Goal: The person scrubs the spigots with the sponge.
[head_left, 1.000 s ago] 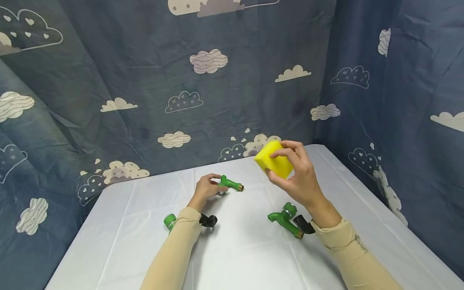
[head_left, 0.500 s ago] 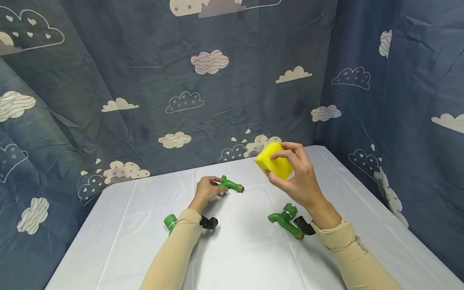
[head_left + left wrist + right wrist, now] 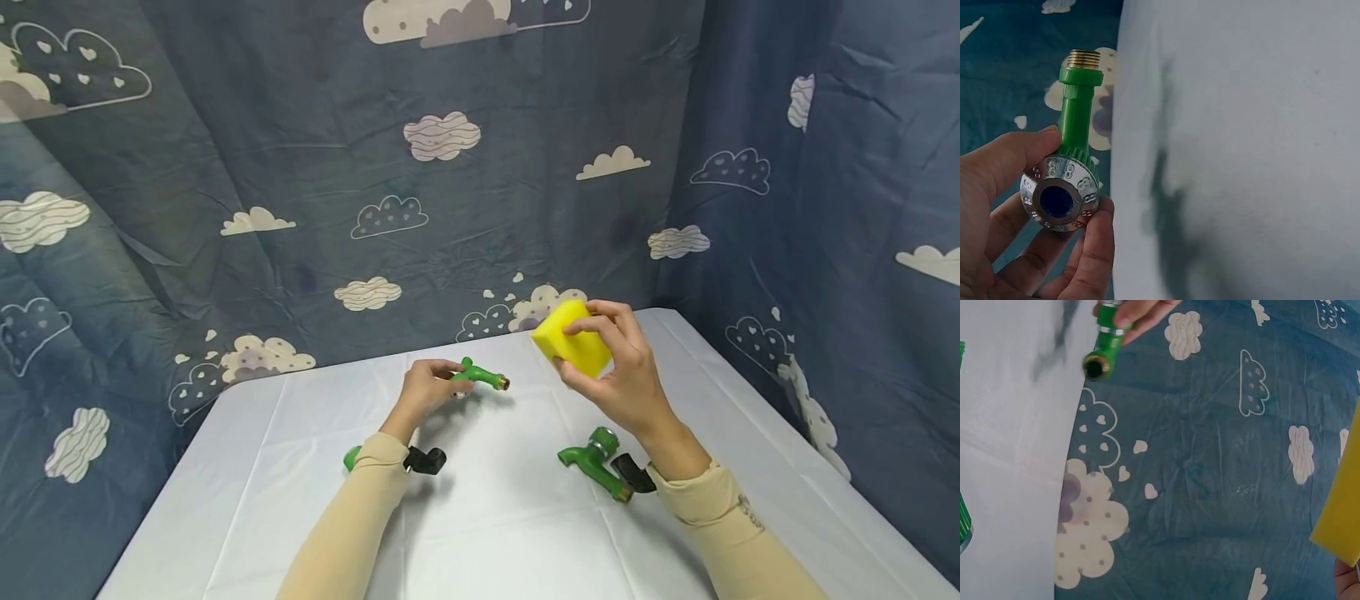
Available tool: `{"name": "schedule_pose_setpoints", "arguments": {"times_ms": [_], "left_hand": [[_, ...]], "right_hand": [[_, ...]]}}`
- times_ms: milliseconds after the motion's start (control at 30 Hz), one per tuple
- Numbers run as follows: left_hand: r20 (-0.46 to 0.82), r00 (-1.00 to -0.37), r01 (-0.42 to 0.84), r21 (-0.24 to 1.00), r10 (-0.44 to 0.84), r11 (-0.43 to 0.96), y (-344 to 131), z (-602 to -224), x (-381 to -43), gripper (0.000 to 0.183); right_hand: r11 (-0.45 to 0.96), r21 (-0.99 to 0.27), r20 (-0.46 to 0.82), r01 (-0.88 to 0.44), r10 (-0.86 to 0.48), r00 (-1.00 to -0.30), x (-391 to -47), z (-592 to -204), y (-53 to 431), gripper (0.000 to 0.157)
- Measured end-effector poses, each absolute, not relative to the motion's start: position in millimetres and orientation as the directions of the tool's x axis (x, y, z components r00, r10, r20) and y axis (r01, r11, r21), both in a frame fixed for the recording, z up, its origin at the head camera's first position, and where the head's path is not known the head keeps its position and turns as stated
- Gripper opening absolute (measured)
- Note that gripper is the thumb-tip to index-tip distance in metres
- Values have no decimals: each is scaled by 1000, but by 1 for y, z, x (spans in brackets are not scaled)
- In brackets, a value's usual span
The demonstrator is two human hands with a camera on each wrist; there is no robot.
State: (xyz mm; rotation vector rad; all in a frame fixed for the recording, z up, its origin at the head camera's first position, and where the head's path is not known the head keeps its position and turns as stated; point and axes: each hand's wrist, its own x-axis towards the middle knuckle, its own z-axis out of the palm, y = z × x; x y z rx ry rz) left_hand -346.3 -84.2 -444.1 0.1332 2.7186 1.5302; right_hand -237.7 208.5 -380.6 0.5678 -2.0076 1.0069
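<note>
My left hand (image 3: 426, 390) grips a green plastic tap (image 3: 483, 377) by its knob end, a little above the white table, where a shadow lies under it. In the left wrist view the tap (image 3: 1077, 112) shows a brass threaded end pointing up and a chrome ring with a dark blue centre on its knob, thumb on one side and fingers on the other. My right hand (image 3: 626, 367) pinches a yellow sponge block (image 3: 573, 337) between thumb and fingers, raised over the table's far right part. Only an edge of the sponge (image 3: 1344, 506) enters the right wrist view.
Another green tap (image 3: 592, 467) lies on the white table (image 3: 495, 533) below my right wrist. A third green piece (image 3: 351, 457) is mostly hidden by my left sleeve. Behind the table hangs a dark blue cloth (image 3: 510, 192) with printed clouds.
My left hand has raised the tap slightly off the table, and its shadow now stands apart from it. The right hand keeps the sponge nearly still. The head view has tilted slightly upward.
</note>
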Motion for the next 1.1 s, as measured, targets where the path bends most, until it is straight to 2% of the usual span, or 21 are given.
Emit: {"name": "schedule_pose_setpoints", "arguments": {"times_ms": [300,733,1100], "left_hand": [[25,-987,86,920,162,381,-85,-420,-332,34],[69,-960,159,933,272,322,-91,-398,-293,34],[64,-965,142,943,254,301,-110,-398,-260,36]], "right_hand": [[594,-442,818,-672,-40,-573,-238,-383,209,40],[610,-429,817,-666,-52,-574,-237,-382,205,42],[586,-390,827,-711,-117,-550,-236,-384,197,44]]}}
